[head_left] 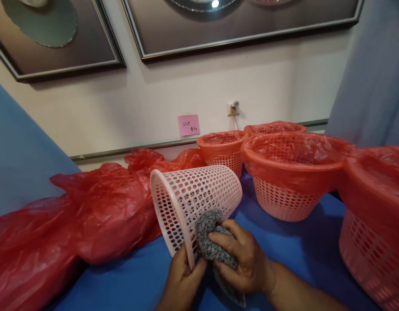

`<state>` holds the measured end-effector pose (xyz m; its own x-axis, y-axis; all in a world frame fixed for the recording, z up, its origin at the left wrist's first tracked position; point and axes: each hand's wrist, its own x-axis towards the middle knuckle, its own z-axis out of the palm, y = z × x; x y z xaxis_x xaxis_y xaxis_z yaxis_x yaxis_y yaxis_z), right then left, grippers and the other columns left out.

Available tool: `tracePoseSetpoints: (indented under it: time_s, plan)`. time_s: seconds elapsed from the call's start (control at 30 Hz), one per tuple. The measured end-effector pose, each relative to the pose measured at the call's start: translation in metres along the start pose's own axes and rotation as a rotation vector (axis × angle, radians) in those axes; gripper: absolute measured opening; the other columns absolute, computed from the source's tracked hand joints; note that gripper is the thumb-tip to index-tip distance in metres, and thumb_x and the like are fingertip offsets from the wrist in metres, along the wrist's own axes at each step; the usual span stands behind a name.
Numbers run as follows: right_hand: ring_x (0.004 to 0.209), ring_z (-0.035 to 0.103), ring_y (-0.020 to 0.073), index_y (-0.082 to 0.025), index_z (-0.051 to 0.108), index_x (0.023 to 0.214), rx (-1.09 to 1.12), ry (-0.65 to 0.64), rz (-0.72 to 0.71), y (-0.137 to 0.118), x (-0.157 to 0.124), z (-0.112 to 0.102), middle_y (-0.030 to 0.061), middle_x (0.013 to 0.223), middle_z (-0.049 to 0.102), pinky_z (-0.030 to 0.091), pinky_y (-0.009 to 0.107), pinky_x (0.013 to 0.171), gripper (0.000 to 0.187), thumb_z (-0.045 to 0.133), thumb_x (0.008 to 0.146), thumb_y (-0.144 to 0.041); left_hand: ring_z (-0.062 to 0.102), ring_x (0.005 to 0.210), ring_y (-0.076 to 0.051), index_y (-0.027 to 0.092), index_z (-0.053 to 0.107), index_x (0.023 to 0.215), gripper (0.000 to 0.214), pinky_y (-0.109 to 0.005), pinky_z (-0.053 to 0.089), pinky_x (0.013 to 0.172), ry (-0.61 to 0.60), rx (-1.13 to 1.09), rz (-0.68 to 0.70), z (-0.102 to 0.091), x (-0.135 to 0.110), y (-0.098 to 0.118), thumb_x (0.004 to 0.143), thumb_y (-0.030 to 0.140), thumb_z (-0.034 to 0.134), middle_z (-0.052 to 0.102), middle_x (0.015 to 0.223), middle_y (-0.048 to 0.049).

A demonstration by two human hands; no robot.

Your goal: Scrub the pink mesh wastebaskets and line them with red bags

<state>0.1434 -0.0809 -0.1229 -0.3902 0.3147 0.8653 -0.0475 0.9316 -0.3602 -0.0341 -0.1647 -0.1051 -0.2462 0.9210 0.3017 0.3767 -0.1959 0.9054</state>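
Observation:
A pale pink perforated plastic basket (205, 185) lies tipped on its side above the blue tabletop, its open mouth turned to the left. My left hand (184, 276) grips the lower part of its rim, thumb on the outside and fingers reaching into the mouth. In my right hand (244, 255) is a bunched grey speckled cloth (209, 233), pressed against the basket's outer wall close to the rim. A loose end of the cloth hangs below the hand.
Several baskets lined with red plastic bags, such as the wide one (286, 194), stand at the right and back. Crumpled red plastic bags (105, 211) cover the left. Behind are a wall with a pink note (188, 125), a socket (233, 109) and framed pictures (244, 32).

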Motion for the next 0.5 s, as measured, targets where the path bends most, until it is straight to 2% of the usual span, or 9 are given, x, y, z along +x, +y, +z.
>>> tracePoseSetpoints:
  time_s: [0.07,0.17,0.23,0.33,0.43,0.5]
  plan:
    - [0.108,0.066,0.0245,-0.021,0.053,0.138,0.009,-0.022,0.006,0.000,-0.001,0.002,0.0140,0.129,0.054,0.060,0.038,0.090,0.059,0.061,0.080,-0.018,0.072,0.107,-0.030,0.018,0.076,0.115,0.041,-0.042,0.057,0.099,-0.024,-0.019,0.037,-0.001,0.005,-0.001,0.084,0.044,0.070,0.077,0.114,-0.0130]
    - [0.116,0.063,0.0258,-0.021,0.054,0.138,-0.038,-0.008,0.087,0.007,-0.003,0.004,0.0142,0.134,0.053,0.058,0.039,0.096,0.057,0.061,0.081,-0.019,0.071,0.109,-0.030,0.018,0.077,0.114,0.037,-0.043,0.055,0.103,-0.049,0.023,0.086,-0.007,0.007,-0.022,0.088,0.042,0.066,0.077,0.115,-0.0126]
    - [0.121,0.060,0.0261,-0.022,0.053,0.139,-0.102,0.061,0.211,0.017,-0.004,0.003,0.0138,0.137,0.052,0.055,0.041,0.102,0.055,0.060,0.084,-0.020,0.071,0.111,-0.030,0.017,0.076,0.118,0.038,-0.044,0.053,0.105,-0.051,0.037,0.085,-0.013,0.007,-0.041,0.091,0.041,0.063,0.076,0.118,-0.0129]
    - [0.122,0.060,0.0256,-0.023,0.054,0.138,-0.183,0.240,0.441,0.038,-0.002,-0.001,0.0130,0.132,0.057,0.051,0.044,0.106,0.048,0.058,0.091,-0.025,0.071,0.111,-0.030,0.017,0.075,0.119,0.037,-0.046,0.053,0.106,-0.040,0.092,0.099,-0.022,0.007,-0.062,0.092,0.037,0.060,0.076,0.118,-0.0120]
    - [0.117,0.062,0.0260,-0.022,0.057,0.135,-0.212,0.364,0.584,0.052,0.000,-0.006,0.0122,0.124,0.061,0.052,0.047,0.105,0.042,0.056,0.094,-0.028,0.070,0.114,-0.030,0.019,0.075,0.120,0.036,-0.046,0.053,0.106,-0.051,0.195,0.141,-0.022,0.010,-0.064,0.090,0.027,0.056,0.077,0.117,-0.0099]
    - [0.120,0.060,0.0268,-0.022,0.055,0.138,-0.216,0.326,0.555,0.048,0.000,-0.005,0.0127,0.127,0.059,0.051,0.048,0.105,0.046,0.057,0.092,-0.028,0.068,0.118,-0.029,0.019,0.073,0.123,0.040,-0.045,0.052,0.107,-0.096,0.255,0.177,-0.018,0.011,-0.058,0.087,0.020,0.055,0.075,0.121,-0.0091]
